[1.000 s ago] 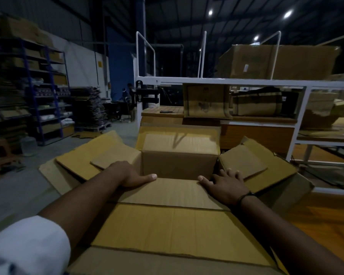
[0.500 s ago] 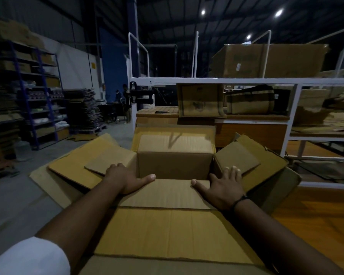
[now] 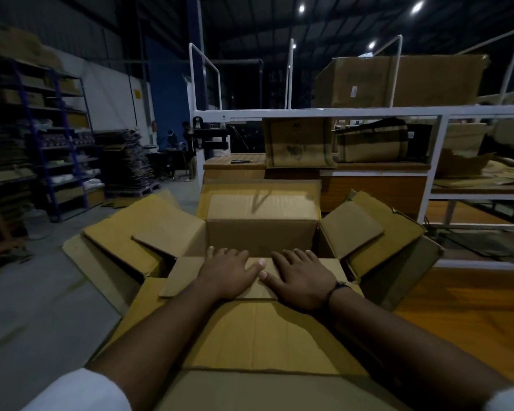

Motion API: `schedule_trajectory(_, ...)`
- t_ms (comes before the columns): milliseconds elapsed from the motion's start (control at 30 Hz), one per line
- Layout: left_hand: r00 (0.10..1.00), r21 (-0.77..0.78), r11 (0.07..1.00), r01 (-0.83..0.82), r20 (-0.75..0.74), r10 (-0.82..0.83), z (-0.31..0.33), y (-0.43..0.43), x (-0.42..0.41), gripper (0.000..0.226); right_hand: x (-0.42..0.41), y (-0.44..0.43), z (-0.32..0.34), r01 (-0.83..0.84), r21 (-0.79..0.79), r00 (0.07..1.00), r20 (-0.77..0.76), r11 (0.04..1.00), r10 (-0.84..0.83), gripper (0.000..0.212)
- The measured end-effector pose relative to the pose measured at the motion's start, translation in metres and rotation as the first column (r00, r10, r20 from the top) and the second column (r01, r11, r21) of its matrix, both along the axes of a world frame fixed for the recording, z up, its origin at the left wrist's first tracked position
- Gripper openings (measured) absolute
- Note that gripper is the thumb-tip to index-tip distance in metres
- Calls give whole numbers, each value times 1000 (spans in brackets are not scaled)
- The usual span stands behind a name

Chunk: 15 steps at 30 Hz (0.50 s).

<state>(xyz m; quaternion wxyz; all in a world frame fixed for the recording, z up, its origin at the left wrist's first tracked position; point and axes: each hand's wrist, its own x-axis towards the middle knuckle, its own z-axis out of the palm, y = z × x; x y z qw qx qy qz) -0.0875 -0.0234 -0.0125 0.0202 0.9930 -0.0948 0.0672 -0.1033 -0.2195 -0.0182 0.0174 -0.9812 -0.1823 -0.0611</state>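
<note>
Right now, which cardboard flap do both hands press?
The small near flap, under the left hand and right hand; the left flap, right flap and far flap lie untouched.

Two hands, the left hand [image 3: 226, 272] and the right hand [image 3: 301, 280], lie side by side. One black wristband [image 3: 334, 289] sits behind the right fingers [image 3: 282, 258], and two white sleeves [image 3: 80, 393] are at the near end of the arms. There is one open carton [image 3: 261, 235] just beyond the fingers. It has eight cardboard flaps [image 3: 264, 336] spread round them, two to each side: a small one over a large one. Farther beyond the fingers stands one white rack [image 3: 309, 112] with one big carton [image 3: 398, 81] on top. Far off to the left of the fingers are one blue shelving unit [image 3: 57, 146] and two people [image 3: 186, 134]. High above are three bright ceiling lamps [image 3: 301, 8].
</note>
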Motion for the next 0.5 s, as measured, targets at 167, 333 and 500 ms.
schedule_trajectory(167, 1000, -38, 999, 14, 15, -13, 0, -1, -4, 73, 2, -3, 3, -64, 15, 998, -16, 998, 64, 82)
schedule_trajectory(333, 1000, -51, 999, 11, 12, -11, 1, -2, -6, 74, 0, -19, 10, 33, 46, 999, -1, 998, -33, 82)
schedule_trajectory(500, 1000, -37, 999, 8, -12, -9, 0, -3, -2, 73, 0, -38, 8, 337, 1, 941, 29, 941, -337, 90)
